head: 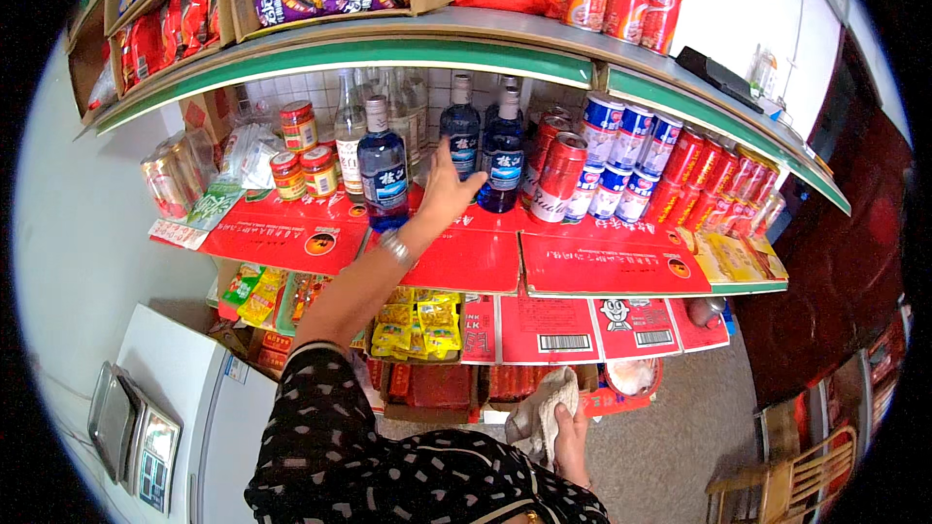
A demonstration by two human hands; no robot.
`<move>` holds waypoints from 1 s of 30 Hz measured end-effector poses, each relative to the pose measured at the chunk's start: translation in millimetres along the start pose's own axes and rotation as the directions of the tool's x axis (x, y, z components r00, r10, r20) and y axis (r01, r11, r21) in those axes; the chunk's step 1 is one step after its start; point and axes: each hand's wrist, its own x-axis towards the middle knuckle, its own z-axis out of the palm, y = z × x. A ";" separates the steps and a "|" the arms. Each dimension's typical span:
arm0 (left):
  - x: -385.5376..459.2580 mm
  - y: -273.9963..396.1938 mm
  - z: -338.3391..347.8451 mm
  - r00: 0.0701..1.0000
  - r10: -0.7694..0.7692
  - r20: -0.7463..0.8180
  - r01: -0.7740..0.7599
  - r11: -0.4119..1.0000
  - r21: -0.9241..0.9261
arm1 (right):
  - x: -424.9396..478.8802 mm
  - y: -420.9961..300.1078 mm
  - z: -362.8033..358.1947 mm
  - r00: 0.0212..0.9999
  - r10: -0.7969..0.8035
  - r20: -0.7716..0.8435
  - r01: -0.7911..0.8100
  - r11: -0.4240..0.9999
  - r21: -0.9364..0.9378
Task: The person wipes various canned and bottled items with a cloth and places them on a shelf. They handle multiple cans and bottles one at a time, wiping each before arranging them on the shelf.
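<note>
My left hand [445,193] reaches onto the middle shelf, fingers spread, between blue glass liquor bottles. One blue bottle [383,167] stands to its left, another [502,160] just to its right, and a third [460,124] behind the fingers; whether the fingertips touch that one I cannot tell. A metal watch band is on the left wrist. My right hand [571,440] is low, near my body, closed on a pale cloth [542,411]. Red beer cans [559,178] stand right of the bottles, and red-lidded jars [319,171] to the left.
Blue-and-white cans [603,127] and red cans [684,156] are stacked at the right. The upper shelf's green edge [349,54] overhangs the bottles. Yellow snack packets [416,324] lie below. A white appliance [233,437] and a scale [149,451] are at lower left, a wooden chair [801,473] at lower right.
</note>
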 end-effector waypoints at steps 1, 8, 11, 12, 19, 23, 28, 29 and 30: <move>-12.2 15.7 -17.0 0.993 0.120 -0.001 -0.119 0.986 -0.115 | 3.1 -3.2 3.1 1.000 -0.010 0.004 0.010 1.000 0.006; -33.5 -40.3 -126.5 0.943 -0.046 -0.331 -0.008 0.987 -0.161 | 18.9 -29.8 37.1 0.982 -0.117 0.145 0.128 0.989 -0.067; -36.6 -46.9 -107.6 0.952 -0.202 -0.229 0.206 0.979 -0.005 | 28.1 -32.2 43.0 0.952 -0.251 0.175 0.272 0.957 -0.105; -34.4 -41.4 -103.9 0.945 -0.239 -0.226 0.243 0.970 -0.009 | 31.1 -35.5 42.2 0.949 -0.248 0.196 0.279 0.948 -0.155; -39.6 -23.9 -113.5 0.961 -0.191 -0.201 0.183 0.981 -0.061 | 57.1 -110.6 75.6 0.678 -0.623 0.391 0.735 0.571 -0.365; -65.1 59.2 -130.8 0.995 -0.052 0.089 0.076 0.956 -0.284 | 72.6 -158.8 107.1 0.574 -0.759 0.309 0.810 0.468 -0.354; -98.1 141.5 -135.2 0.891 0.171 0.420 -0.099 0.977 -0.187 | 83.3 -166.0 174.5 0.059 -0.709 0.703 0.865 -0.315 -0.391; -103.1 133.5 -131.9 0.832 0.121 0.541 -0.008 0.978 -0.207 | 81.4 -160.7 172.4 0.000 -0.712 0.703 0.835 -0.387 -0.392; -105.5 134.6 -138.6 0.825 0.167 0.540 -0.126 0.986 -0.113 | 75.1 -167.0 175.1 0.033 -0.642 0.766 0.822 -0.418 -0.386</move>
